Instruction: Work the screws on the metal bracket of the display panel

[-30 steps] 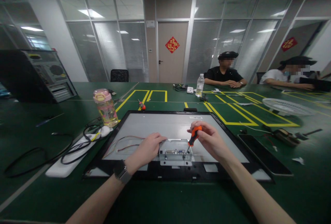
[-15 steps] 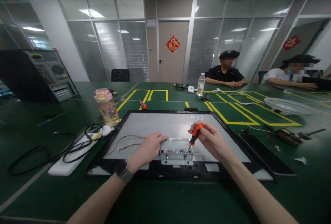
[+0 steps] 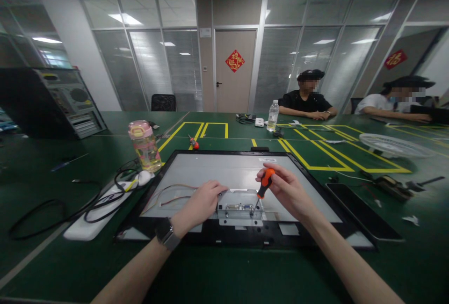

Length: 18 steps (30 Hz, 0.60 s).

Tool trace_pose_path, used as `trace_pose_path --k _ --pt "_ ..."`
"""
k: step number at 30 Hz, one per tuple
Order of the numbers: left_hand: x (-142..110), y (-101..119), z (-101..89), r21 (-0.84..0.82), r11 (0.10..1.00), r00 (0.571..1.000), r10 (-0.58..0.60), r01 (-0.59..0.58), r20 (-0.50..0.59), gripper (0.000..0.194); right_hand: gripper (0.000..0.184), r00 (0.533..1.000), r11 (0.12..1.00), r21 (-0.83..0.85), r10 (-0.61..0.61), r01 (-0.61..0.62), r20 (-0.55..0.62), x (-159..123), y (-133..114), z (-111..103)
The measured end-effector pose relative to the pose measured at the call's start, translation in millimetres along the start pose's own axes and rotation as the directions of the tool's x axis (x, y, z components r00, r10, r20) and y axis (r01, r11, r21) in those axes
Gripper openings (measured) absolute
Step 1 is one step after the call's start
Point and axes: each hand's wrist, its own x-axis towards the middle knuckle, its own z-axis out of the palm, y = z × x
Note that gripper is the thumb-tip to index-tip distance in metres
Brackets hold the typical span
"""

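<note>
A black-framed monitor panel (image 3: 210,166) lies flat on the green table before me, its silver back facing up. Near its front edge sits a metal bracket (image 3: 242,196) with a row of port connectors. My left hand (image 3: 208,197), wearing a watch on the wrist, grips the bracket's left edge; the undersides of its fingers are hidden. In my right hand (image 3: 286,184) is an orange and black screwdriver (image 3: 265,183), held by its handle and slightly tilted. Its tip touches the bracket beside the right-hand connector. Thin wires (image 3: 171,196) run out left of the bracket.
Left of the panel are a white power strip (image 3: 84,222) with black cables, a pink-lidded bottle (image 3: 145,147) and a computer case (image 3: 75,103). A phone (image 3: 363,210) lies to the right. Beyond are a small red screwdriver (image 3: 194,143), a water bottle (image 3: 272,116) and two seated people.
Both hands stay in nearly the same place. The screwdriver handle has turned slightly within my right fingers, while its tip remains at the bracket.
</note>
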Motion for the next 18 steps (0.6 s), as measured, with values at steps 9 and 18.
trace_pose_path --k 9,18 --pt "0.0 2.5 -2.0 0.003 1.000 1.000 -0.010 0.010 0.017 0.045 0.027 0.999 0.999 -0.009 0.035 -0.035 0.005 -0.8 -5.3 1.7" --pt "0.6 0.5 0.5 -0.002 1.000 1.000 -0.005 0.005 0.012 0.045 0.018 0.998 0.997 -0.067 -0.045 0.047 0.031 -0.4 -1.8 0.8"
